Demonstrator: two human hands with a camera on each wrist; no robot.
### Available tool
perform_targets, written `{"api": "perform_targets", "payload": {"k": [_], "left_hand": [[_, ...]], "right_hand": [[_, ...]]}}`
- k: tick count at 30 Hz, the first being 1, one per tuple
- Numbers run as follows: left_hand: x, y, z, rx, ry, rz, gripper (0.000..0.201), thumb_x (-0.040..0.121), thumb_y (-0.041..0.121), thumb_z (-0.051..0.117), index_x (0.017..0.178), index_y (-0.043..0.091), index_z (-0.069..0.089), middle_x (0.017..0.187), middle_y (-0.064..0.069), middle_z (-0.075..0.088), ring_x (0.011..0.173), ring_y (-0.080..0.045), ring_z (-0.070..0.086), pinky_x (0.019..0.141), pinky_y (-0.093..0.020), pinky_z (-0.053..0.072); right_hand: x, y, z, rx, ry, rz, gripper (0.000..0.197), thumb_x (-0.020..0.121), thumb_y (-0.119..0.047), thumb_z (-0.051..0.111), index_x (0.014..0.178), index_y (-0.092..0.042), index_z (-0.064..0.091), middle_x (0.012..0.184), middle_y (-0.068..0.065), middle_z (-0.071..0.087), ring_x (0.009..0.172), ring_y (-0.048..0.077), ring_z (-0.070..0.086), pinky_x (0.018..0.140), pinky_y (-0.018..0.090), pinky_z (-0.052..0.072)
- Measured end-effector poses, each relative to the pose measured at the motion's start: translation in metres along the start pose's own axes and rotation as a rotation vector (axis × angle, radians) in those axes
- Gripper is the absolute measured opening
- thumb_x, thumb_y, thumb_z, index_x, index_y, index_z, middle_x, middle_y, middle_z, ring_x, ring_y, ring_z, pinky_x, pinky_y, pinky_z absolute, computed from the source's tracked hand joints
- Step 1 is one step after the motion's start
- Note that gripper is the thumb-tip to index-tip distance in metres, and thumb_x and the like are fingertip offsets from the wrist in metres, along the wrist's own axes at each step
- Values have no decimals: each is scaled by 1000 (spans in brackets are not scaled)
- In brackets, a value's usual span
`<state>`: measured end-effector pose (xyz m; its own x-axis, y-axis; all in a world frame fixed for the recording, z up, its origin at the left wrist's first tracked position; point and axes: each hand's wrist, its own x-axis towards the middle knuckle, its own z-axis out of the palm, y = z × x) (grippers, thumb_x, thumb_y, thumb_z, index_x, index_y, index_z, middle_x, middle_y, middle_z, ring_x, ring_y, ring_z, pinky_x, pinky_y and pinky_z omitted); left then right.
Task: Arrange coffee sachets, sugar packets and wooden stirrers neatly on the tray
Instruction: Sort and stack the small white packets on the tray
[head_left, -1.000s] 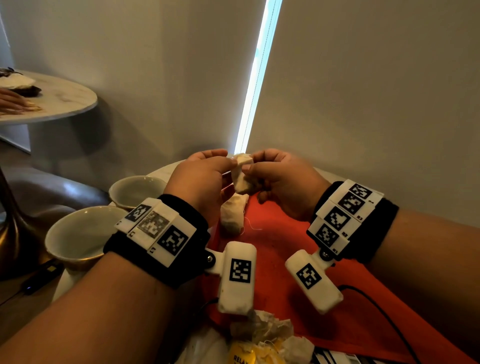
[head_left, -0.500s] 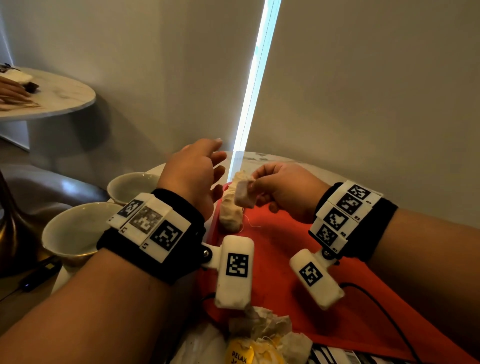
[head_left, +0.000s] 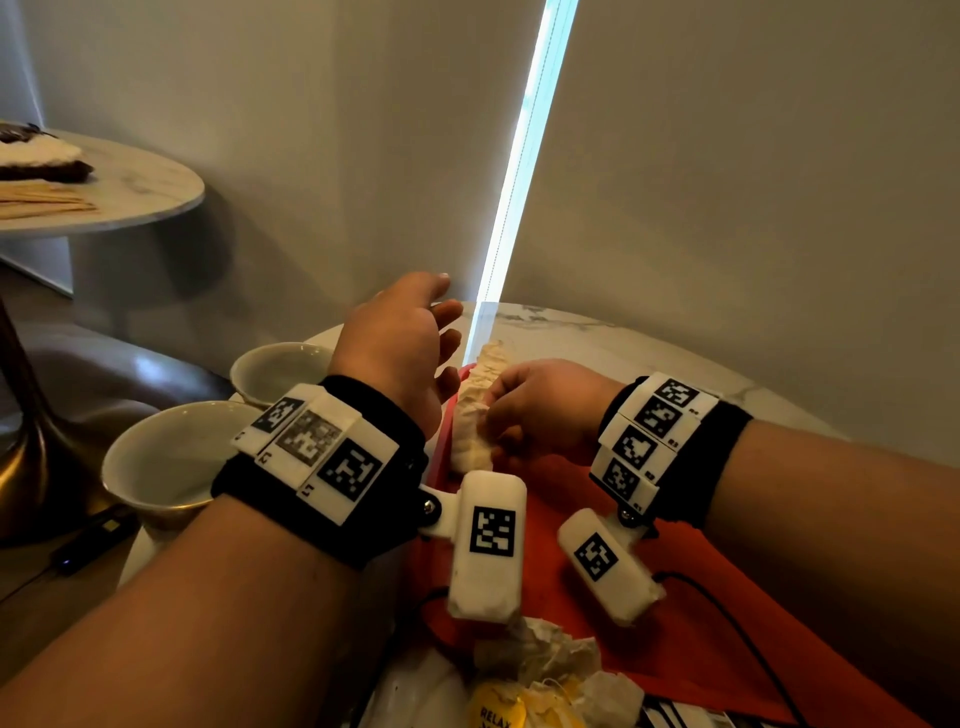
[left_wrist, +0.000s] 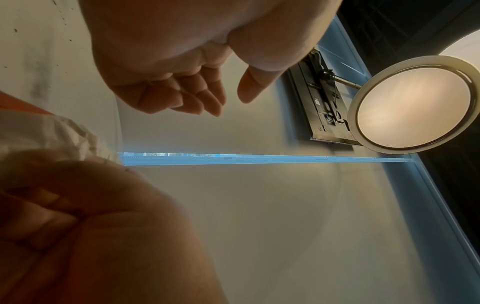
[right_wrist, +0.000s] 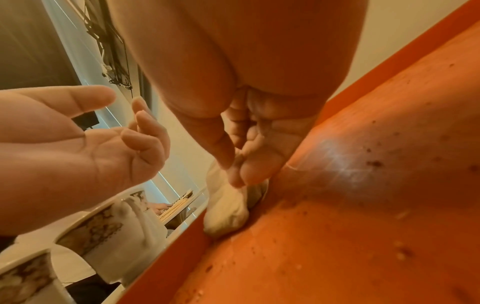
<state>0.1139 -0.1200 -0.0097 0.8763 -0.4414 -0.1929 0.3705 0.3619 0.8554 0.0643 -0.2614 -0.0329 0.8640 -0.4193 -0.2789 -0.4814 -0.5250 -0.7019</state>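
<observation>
Right hand (head_left: 540, 410) is down on the tray (head_left: 727, 597), fingertips (right_wrist: 244, 174) pinching the top of a pale sachet (right_wrist: 228, 207) and pressing it against the tray's left wall. In the head view it joins a row of sachets (head_left: 475, 410) running along that edge, directly under and just beyond the fingers. Whether the pinch is firm or already slackening I can't tell; the fingers hide the contact.

Left hand (head_left: 400, 348) hovers just left of the row, palm turned toward it, fingers (right_wrist: 145, 127) loose and spread, holding nothing. It's apart from the sachets, not touching.

Step in hand, as I read it: seating one sachet at the near end of the row. Sachets only so far; no sugar packets that I can pick out on the tray.

More stock lies nearer than the wrists: a crumpled heap of bags (head_left: 540, 660) with a yellow tag (head_left: 493, 712) at the tray's near end. Two cups (head_left: 171, 462) stand left of the left hand, off the tray. Stirrers (head_left: 47, 202) sit on a far table (head_left: 156, 192), well away from both hands.

Next move, my guess:
- right hand lets go without dragging the sachet off the wall
- left hand steadies the row if it slumps; these are soft and lean on each other
- then one hand goes back toward the heap for the next bag, untangling strings first

Risk: pulling the fingers out sideways could topple the neighbours.
</observation>
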Motion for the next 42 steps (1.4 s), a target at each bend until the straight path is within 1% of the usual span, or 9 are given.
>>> {"api": "perform_targets", "payload": {"k": [4, 7, 12, 16, 21, 29, 34, 38, 42], "left_hand": [[1, 0, -1, 18, -6, 9, 14, 101, 32, 52, 106, 28, 65, 97, 8, 65, 94, -14, 57, 66, -34, 42], [1, 0, -1, 13, -3, 6, 18, 101, 33, 51, 112, 26, 65, 100, 7, 65, 96, -15, 57, 67, -35, 43], [3, -1, -1, -2, 17, -6, 19, 98, 36, 54, 110, 26, 65, 101, 7, 66, 95, -15, 57, 65, -35, 42], [6, -3, -1, -5, 3, -14, 16, 99, 35, 53, 107, 27, 64, 98, 7, 64, 93, -14, 57, 65, -34, 41], [10, -3, -3, -40, -10, -17, 15, 95, 37, 55, 98, 26, 64, 93, 7, 64, 86, -14, 56, 62, -34, 40], [1, 3, -3, -129, -59, -35, 17, 96, 36, 52, 92, 23, 61, 88, 5, 61, 75, -13, 52, 61, -31, 39], [-4, 9, -8, -185, -84, -45, 18, 95, 35, 52, 96, 21, 61, 91, 3, 61, 75, -14, 53, 61, -31, 41], [-10, 7, -8, -179, -89, -50, 18, 95, 35, 51, 98, 21, 62, 94, 3, 62, 78, -14, 54, 62, -32, 42], [-13, 5, -7, -178, -97, -57, 18, 96, 35, 50, 99, 21, 61, 95, 3, 61, 81, -15, 55, 65, -33, 42]], "right_hand": [[-5, 1, -2, 71, 4, 20, 7, 86, -9, 73, 91, -9, 69, 85, 13, 71, 64, 21, 67, 73, 39, 60], [-13, -3, -8, 158, 50, -5, 3, 91, -8, 67, 92, -9, 64, 82, 12, 64, 63, 22, 64, 61, 35, 55], [-26, -7, -6, 367, -249, 16, 12, 96, -6, 60, 102, 1, 67, 95, 22, 69, 83, 32, 70, 75, 42, 57], [-22, -8, 3, 321, -281, 41, 15, 99, -4, 52, 104, 2, 65, 97, 20, 68, 87, 30, 66, 83, 39, 54], [-24, -5, -6, 283, -200, -26, 14, 95, -2, 55, 95, -5, 68, 81, 12, 65, 62, 20, 61, 58, 31, 48], [-84, -8, -35, -57, -266, -20, 5, 94, -10, 64, 94, -14, 68, 87, 11, 65, 72, 23, 62, 56, 30, 45], [-137, -17, -23, -514, -375, -7, 43, 82, -45, 74, 123, -36, 62, 109, -6, 69, 87, 9, 69, 74, 29, 60], [-167, -20, -3, -738, -415, 1, 80, 66, -70, 76, 137, -54, 42, 124, -17, 59, 103, 7, 62, 92, 35, 55], [-180, -19, 22, -753, -400, -55, 88, 69, -58, 82, 144, -45, 39, 133, -18, 58, 115, 9, 59, 102, 35, 51]]}}
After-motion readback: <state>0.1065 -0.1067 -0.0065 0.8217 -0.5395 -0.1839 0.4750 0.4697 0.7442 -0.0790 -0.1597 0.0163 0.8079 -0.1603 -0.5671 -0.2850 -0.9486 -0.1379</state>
